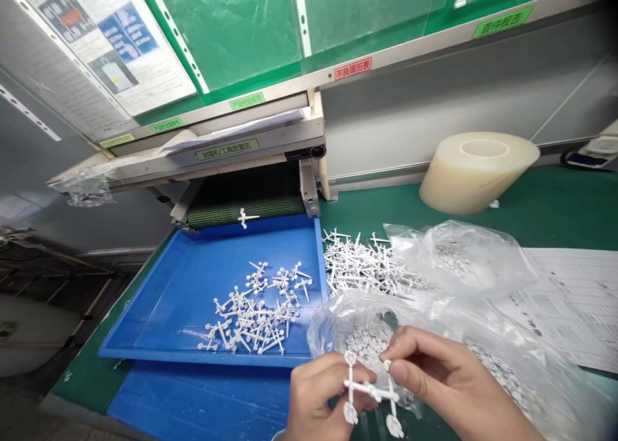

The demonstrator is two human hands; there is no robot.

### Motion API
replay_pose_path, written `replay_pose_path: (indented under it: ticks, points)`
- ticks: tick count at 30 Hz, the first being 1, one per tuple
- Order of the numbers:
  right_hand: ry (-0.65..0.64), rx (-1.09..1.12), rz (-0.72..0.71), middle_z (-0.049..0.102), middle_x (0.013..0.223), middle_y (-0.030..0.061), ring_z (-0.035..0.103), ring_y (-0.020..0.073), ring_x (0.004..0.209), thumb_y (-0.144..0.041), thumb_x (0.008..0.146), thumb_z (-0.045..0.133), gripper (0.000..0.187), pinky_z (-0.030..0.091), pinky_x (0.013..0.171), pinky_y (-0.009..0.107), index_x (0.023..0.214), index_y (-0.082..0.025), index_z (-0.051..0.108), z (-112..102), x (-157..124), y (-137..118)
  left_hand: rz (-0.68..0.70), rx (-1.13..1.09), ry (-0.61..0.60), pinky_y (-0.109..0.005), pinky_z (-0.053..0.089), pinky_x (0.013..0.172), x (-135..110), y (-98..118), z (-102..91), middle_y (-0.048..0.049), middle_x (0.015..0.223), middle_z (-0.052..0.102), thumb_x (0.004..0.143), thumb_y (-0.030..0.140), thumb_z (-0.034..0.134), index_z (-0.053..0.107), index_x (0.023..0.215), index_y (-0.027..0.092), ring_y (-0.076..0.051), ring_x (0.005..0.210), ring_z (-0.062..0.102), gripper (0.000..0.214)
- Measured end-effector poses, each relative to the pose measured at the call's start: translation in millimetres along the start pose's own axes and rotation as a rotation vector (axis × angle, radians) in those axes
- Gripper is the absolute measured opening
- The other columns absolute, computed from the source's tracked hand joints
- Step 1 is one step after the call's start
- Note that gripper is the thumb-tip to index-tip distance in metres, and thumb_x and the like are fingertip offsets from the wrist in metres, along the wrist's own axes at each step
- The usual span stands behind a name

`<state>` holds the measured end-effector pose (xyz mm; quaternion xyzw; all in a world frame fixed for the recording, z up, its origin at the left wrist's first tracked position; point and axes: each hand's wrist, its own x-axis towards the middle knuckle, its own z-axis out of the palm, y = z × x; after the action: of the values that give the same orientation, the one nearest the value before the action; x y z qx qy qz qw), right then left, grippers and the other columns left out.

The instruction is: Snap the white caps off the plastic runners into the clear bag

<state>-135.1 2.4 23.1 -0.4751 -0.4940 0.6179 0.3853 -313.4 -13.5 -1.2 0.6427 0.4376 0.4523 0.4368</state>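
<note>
A white plastic sprue (362, 387), a small branched frame with round pieces at its ends, is held up between my two hands. My left hand (318, 396) is closed on its left and middle part. Thumb and forefinger of my right hand (434, 370) pinch the round end at its upper right. Just beyond my fingers, an open clear plastic bag (328, 315) holds many small white pieces (369, 339). Left of it, more white sprues (255, 319) lie loose in a blue tray (159, 293).
A conveyor (246, 196) ends above the tray, one white sprue (244, 217) on its belt. A pile of white sticks (362, 264) lies right of the tray. Another clear bag (502, 261), printed paper (579, 299) and a large tape roll (476, 174) stand farther right on the green table.
</note>
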Motion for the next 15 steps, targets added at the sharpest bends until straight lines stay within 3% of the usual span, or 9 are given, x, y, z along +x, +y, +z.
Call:
replay_pose_path:
  ticks: [4, 7, 10, 12, 15]
  points:
    - [0.056, -0.212, -0.204, 0.060, 0.071, -0.0002, 0.057, 0.0173, 0.068, -0.032, 0.085, 0.062, 0.016, 0.043, 0.063, 0.026, 0.071, -0.025, 0.066, -1, -3, 4, -0.212, -0.089, 0.033, -0.022, 0.049, 0.046, -2, 0, 2.4, -0.0046, 0.058, 0.066, 0.082, 0.040, 0.064, 0.076, 0.072, 0.020, -0.014, 0.041, 0.061, 0.025]
    - [0.046, 0.033, -0.016, 0.056, 0.068, -0.0023, 0.054, 0.0141, 0.062, -0.041, 0.087, 0.059, 0.019, 0.044, 0.057, 0.023, 0.080, -0.024, 0.059, -2, 1, 8, -0.240, -0.087, 0.085, -0.022, 0.049, 0.048, -1, 1, 1.8, -0.0048, 0.062, 0.067, 0.081, 0.039, 0.064, 0.076, 0.073, 0.019, -0.014, 0.044, 0.061, 0.025]
    - [-0.213, 0.316, 0.232, 0.054, 0.063, -0.0038, 0.047, 0.0089, 0.048, -0.052, 0.089, 0.052, 0.031, 0.040, 0.046, 0.018, 0.086, -0.020, 0.054, 0, 3, 12, -0.190, -0.021, 0.112, -0.024, 0.048, 0.051, 0, -1, -0.1, -0.0056, 0.066, 0.067, 0.083, 0.035, 0.062, 0.077, 0.076, 0.021, -0.015, 0.052, 0.060, 0.021]
    - [-0.345, 0.348, 0.269, 0.054, 0.068, -0.0031, 0.039, 0.0040, 0.044, -0.054, 0.086, 0.055, 0.036, 0.034, 0.041, 0.014, 0.083, -0.018, 0.054, 3, 2, 16, -0.131, 0.042, 0.115, -0.025, 0.047, 0.055, 0, -2, -0.8, -0.0058, 0.067, 0.068, 0.085, 0.030, 0.061, 0.076, 0.077, 0.022, -0.016, 0.057, 0.059, 0.019]
    - [-0.380, 0.331, 0.266, 0.050, 0.071, -0.0043, 0.028, 0.0005, 0.041, -0.056, 0.081, 0.062, 0.041, 0.026, 0.037, 0.012, 0.080, -0.017, 0.054, 8, 0, 21, -0.098, 0.092, 0.120, -0.026, 0.047, 0.059, 1, -3, 0.4, -0.0056, 0.068, 0.068, 0.085, 0.027, 0.060, 0.075, 0.076, 0.022, -0.016, 0.059, 0.058, 0.019]
